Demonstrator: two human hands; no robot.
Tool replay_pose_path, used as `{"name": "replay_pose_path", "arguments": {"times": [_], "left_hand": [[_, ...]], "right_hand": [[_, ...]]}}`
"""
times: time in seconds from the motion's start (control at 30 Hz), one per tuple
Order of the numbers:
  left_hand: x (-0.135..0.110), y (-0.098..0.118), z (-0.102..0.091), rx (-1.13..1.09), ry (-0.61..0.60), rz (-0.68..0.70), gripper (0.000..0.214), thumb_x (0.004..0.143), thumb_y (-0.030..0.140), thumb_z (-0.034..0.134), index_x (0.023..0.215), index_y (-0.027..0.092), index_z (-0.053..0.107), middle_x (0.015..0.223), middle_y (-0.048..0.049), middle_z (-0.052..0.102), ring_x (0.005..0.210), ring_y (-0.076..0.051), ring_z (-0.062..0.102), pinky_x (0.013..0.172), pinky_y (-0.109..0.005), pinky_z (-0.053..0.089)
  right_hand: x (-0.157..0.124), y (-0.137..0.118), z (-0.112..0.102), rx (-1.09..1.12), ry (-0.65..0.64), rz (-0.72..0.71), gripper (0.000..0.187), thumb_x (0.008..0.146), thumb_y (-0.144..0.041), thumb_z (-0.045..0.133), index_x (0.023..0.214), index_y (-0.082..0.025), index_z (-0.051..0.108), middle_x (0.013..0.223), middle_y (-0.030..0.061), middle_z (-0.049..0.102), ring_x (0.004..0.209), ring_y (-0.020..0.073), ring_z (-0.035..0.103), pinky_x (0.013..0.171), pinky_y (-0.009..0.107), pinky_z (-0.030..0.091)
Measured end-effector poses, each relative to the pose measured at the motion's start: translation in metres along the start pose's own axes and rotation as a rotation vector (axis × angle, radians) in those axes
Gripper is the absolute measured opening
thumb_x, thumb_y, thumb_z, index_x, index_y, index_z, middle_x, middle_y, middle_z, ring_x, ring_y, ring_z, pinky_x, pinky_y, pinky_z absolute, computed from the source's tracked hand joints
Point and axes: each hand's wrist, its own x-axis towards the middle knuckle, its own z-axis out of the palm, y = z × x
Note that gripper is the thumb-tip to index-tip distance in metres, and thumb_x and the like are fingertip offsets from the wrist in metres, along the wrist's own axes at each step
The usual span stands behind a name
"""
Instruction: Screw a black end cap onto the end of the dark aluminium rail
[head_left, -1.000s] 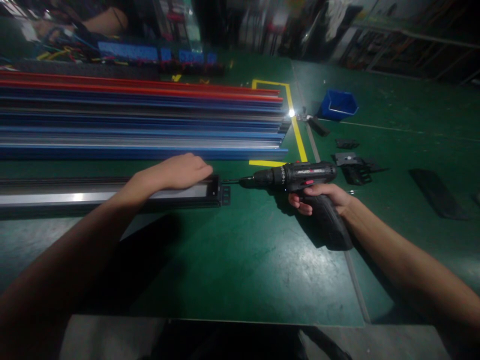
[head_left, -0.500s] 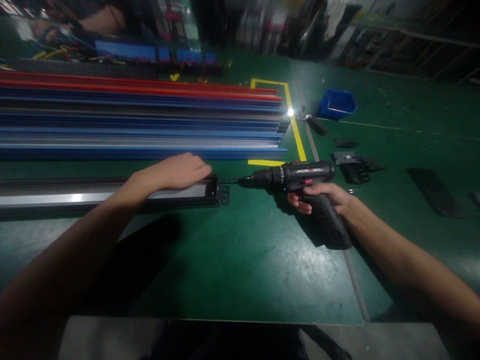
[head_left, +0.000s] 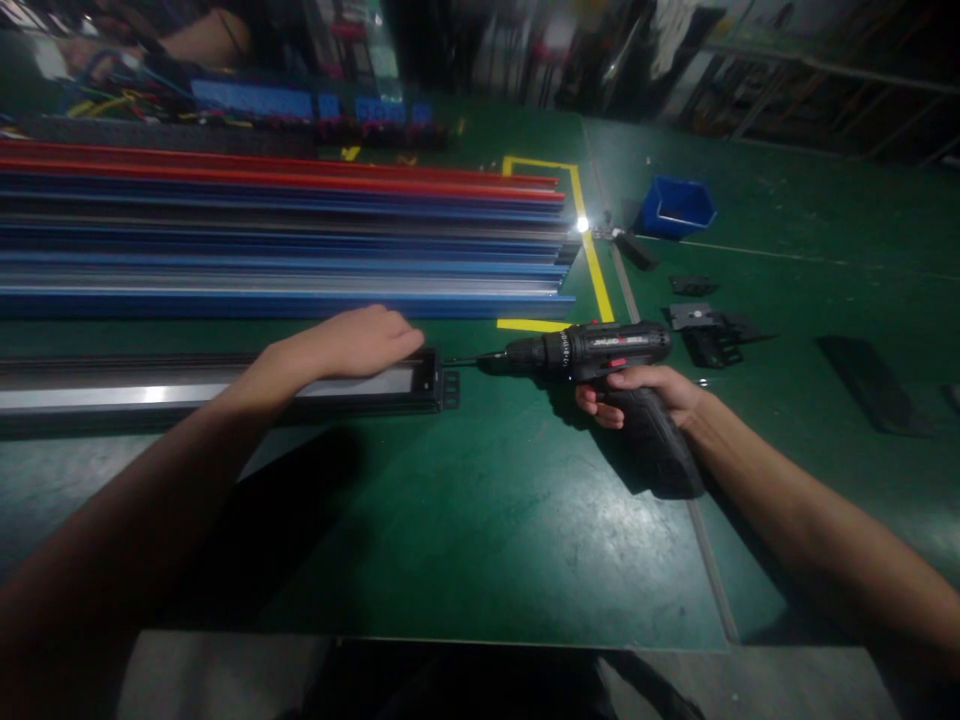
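Observation:
My right hand (head_left: 645, 395) is wrapped round the grip of a black cordless drill (head_left: 600, 350). Its long thin bit points left and reaches the end cap (head_left: 431, 382) of a long black profile with a silver inner strip (head_left: 352, 388). A small slotted tab (head_left: 451, 390) sticks out of that cap. Over the profile near this end lies my left hand (head_left: 352, 343), its fingers curled down over the far edge and holding it. The fingertips are hidden, and so is the exact spot where the bit meets the cap.
Behind the profile lie several long blue and red profiles (head_left: 300, 270) beside yellow tape (head_left: 596, 280). A blue bin (head_left: 677, 207), black brackets (head_left: 709, 335) and a dark flat piece (head_left: 870, 385) lie to the right on the green table (head_left: 480, 540). Another person's arm (head_left: 206, 40) is at the upper left, near wires.

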Motion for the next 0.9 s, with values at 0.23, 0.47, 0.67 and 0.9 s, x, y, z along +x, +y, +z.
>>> {"name": "replay_pose_path", "arguments": {"times": [0.23,0.47,0.67,0.9], "left_hand": [[-0.0005,0.0011,-0.0009,-0.007,0.001,0.000,0.050,0.103,0.041,0.031,0.078,0.021,0.069,0.076,-0.0065,0.068,0.068,-0.019,0.054,0.065,-0.034,0.034],[0.0004,0.0016,-0.0008,0.006,-0.006,-0.019,0.050,0.102,0.041,0.030,0.078,0.020,0.069,0.077,-0.0072,0.068,0.069,-0.020,0.054,0.066,-0.034,0.034],[-0.0007,0.0016,-0.0002,-0.016,0.003,-0.019,0.048,0.101,0.043,0.032,0.077,0.021,0.067,0.077,-0.0065,0.067,0.068,-0.020,0.052,0.066,-0.035,0.032],[0.0004,-0.0031,0.0033,0.007,0.005,0.013,0.045,0.101,0.039,0.033,0.078,0.020,0.067,0.077,-0.0066,0.067,0.069,-0.020,0.053,0.066,-0.035,0.032]], "right_hand": [[0.0000,-0.0013,0.0008,0.017,0.023,0.019,0.032,0.091,-0.030,0.081,0.106,-0.002,0.074,0.098,0.0142,0.074,0.068,0.0112,0.067,0.066,0.023,0.060],[-0.0001,-0.0008,0.0025,0.023,0.034,0.005,0.029,0.090,-0.026,0.081,0.104,-0.003,0.073,0.096,0.0136,0.074,0.067,0.0113,0.066,0.064,0.024,0.060],[-0.0004,-0.0007,0.0030,0.027,0.029,0.011,0.027,0.092,-0.027,0.080,0.105,-0.004,0.072,0.095,0.0122,0.073,0.066,0.0106,0.066,0.063,0.023,0.059],[-0.0002,-0.0007,0.0031,0.004,0.015,0.002,0.027,0.092,-0.029,0.079,0.103,-0.005,0.073,0.095,0.0108,0.073,0.066,0.0099,0.064,0.063,0.022,0.058]]}}
